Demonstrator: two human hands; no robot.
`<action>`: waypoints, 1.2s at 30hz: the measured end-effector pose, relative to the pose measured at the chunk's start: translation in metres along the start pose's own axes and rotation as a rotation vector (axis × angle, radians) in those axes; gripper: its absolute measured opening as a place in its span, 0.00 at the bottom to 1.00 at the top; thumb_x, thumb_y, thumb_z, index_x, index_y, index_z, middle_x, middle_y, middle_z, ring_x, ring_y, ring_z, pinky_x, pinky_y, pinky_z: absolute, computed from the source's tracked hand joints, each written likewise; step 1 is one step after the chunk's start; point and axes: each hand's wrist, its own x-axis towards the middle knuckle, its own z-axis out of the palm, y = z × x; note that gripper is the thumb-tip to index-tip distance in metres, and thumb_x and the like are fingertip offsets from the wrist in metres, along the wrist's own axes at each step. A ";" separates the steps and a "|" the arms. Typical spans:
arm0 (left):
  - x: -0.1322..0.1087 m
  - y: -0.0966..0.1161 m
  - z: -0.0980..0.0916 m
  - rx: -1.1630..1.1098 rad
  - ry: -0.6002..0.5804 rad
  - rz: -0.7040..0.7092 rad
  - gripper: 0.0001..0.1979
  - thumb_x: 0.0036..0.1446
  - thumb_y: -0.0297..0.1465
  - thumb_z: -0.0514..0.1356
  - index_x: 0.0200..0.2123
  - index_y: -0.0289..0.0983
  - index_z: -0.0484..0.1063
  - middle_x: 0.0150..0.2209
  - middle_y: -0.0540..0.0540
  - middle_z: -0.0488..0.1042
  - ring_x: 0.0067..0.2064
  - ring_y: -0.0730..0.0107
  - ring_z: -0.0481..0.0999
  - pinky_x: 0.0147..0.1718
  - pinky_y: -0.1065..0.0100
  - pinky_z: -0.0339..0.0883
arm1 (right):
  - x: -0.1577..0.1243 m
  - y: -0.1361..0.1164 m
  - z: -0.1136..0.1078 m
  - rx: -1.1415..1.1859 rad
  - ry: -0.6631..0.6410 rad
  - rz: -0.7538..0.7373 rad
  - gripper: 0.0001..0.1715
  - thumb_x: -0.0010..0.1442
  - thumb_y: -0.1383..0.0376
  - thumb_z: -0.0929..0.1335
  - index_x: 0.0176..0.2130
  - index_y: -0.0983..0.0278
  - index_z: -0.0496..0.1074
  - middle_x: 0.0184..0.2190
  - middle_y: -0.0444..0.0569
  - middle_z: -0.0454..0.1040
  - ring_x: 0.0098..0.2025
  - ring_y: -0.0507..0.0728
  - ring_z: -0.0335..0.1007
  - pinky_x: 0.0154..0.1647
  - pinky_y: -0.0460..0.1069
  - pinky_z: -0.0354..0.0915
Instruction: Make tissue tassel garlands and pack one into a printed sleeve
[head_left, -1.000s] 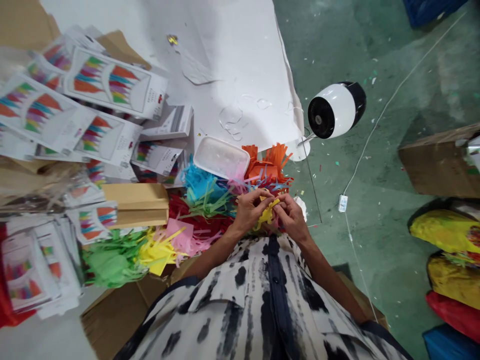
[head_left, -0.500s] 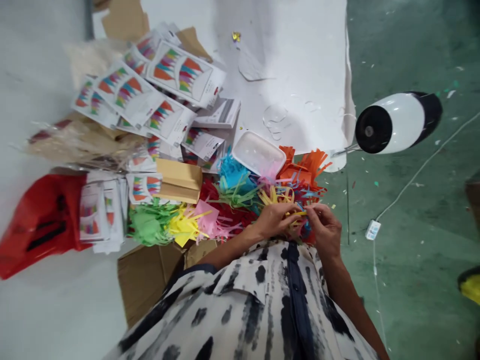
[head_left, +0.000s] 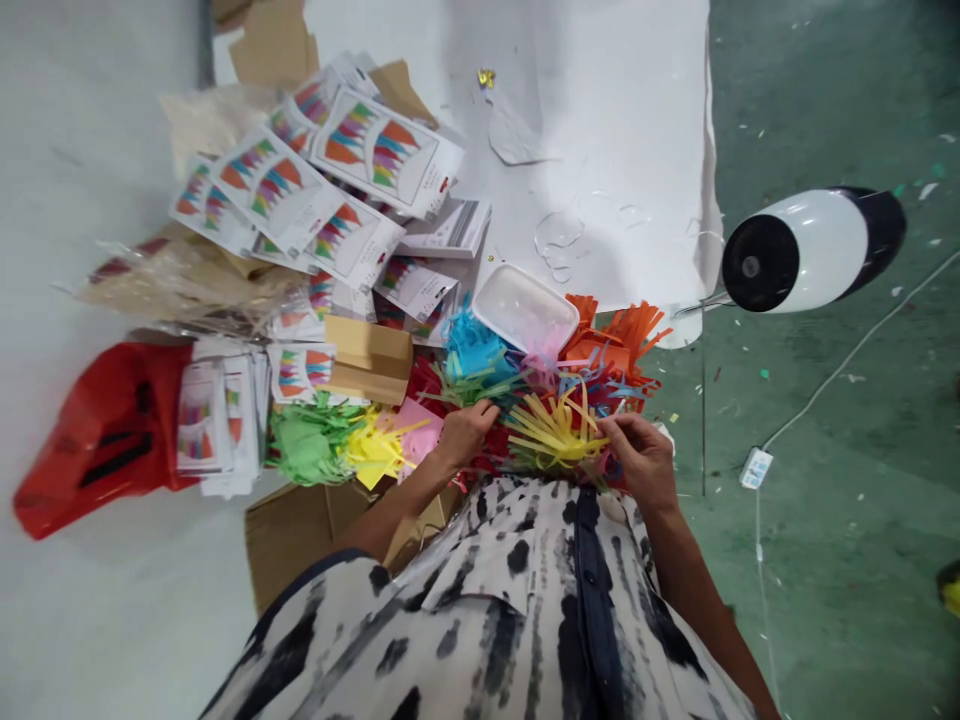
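Yellow paper fringe lies fanned out in front of my body, on top of other coloured fringes. At its right edge my right hand pinches with thumb and forefinger, apparently on a yellow strip. My left hand is at the other side, over dark red fringe, its fingers drawn together; what they hold, if anything, is hidden. Beyond the hands lie green fringe, blue fringe and orange fringe. Pink fringe sits left of my left hand, beside a yellow bunch and a green bunch.
A white plastic tray rests against the fringes. Printed packages pile up at the back left, near an open brown box. A red bag lies far left. Right of the table stand a white-and-black object and a cabled power strip.
My hands have moved apart: the left went leftward from the yellow strips to the dark red fringe, while the right stayed near the same place. More of the yellow fringe shows. The view shifted slightly.
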 end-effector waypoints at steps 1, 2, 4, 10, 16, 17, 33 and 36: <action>0.001 0.001 -0.003 -0.001 0.013 -0.006 0.15 0.64 0.21 0.57 0.48 0.39 0.80 0.48 0.39 0.80 0.40 0.63 0.81 0.31 0.68 0.68 | 0.000 0.001 0.000 -0.016 -0.007 -0.009 0.14 0.64 0.53 0.74 0.37 0.61 0.79 0.31 0.45 0.79 0.33 0.54 0.75 0.37 0.49 0.70; 0.002 0.002 -0.008 -0.022 0.037 -0.011 0.13 0.65 0.23 0.57 0.47 0.39 0.80 0.48 0.40 0.81 0.40 0.64 0.81 0.32 0.69 0.69 | 0.000 0.001 0.000 -0.031 -0.012 -0.016 0.14 0.64 0.53 0.74 0.37 0.61 0.79 0.31 0.45 0.79 0.33 0.54 0.75 0.37 0.49 0.70; 0.004 0.010 -0.021 -0.204 0.132 -0.058 0.10 0.67 0.29 0.60 0.48 0.40 0.80 0.46 0.43 0.81 0.36 0.68 0.79 0.32 0.70 0.69 | 0.000 0.001 0.000 -0.054 -0.030 -0.030 0.14 0.64 0.53 0.74 0.37 0.61 0.79 0.32 0.45 0.78 0.33 0.54 0.74 0.37 0.49 0.70; 0.029 0.074 -0.048 -1.311 0.170 -0.306 0.21 0.57 0.42 0.71 0.51 0.39 0.79 0.40 0.49 0.80 0.16 0.87 0.59 0.14 0.75 0.49 | 0.002 -0.013 0.008 0.000 -0.236 -0.165 0.11 0.65 0.56 0.73 0.35 0.60 0.80 0.48 0.54 0.80 0.54 0.61 0.76 0.54 0.56 0.70; 0.050 0.142 -0.019 -1.591 0.063 -0.323 0.19 0.51 0.41 0.75 0.39 0.36 0.76 0.27 0.55 0.74 0.15 0.87 0.57 0.13 0.77 0.45 | 0.001 -0.025 0.009 0.051 -0.303 -0.121 0.14 0.66 0.54 0.73 0.35 0.60 0.79 0.49 0.54 0.78 0.51 0.60 0.75 0.50 0.54 0.71; 0.051 0.145 -0.016 -1.588 0.058 -0.319 0.19 0.51 0.41 0.75 0.39 0.36 0.76 0.27 0.55 0.74 0.15 0.87 0.58 0.13 0.77 0.46 | 0.000 -0.025 0.007 0.064 -0.301 -0.093 0.14 0.66 0.53 0.73 0.35 0.61 0.79 0.44 0.51 0.78 0.45 0.58 0.75 0.46 0.52 0.71; 0.057 0.138 -0.015 -1.751 -0.144 -0.265 0.21 0.51 0.44 0.75 0.41 0.35 0.83 0.31 0.48 0.81 0.14 0.89 0.58 0.13 0.78 0.46 | -0.006 -0.009 -0.007 0.440 -0.368 0.327 0.24 0.56 0.45 0.76 0.29 0.61 0.70 0.24 0.40 0.62 0.22 0.49 0.50 0.22 0.46 0.51; 0.058 0.137 -0.013 -1.777 -0.187 -0.274 0.22 0.51 0.46 0.75 0.40 0.35 0.83 0.29 0.48 0.81 0.14 0.89 0.58 0.13 0.78 0.46 | -0.006 -0.006 -0.006 0.445 -0.363 0.330 0.25 0.55 0.45 0.76 0.29 0.61 0.70 0.26 0.41 0.64 0.23 0.49 0.51 0.23 0.46 0.52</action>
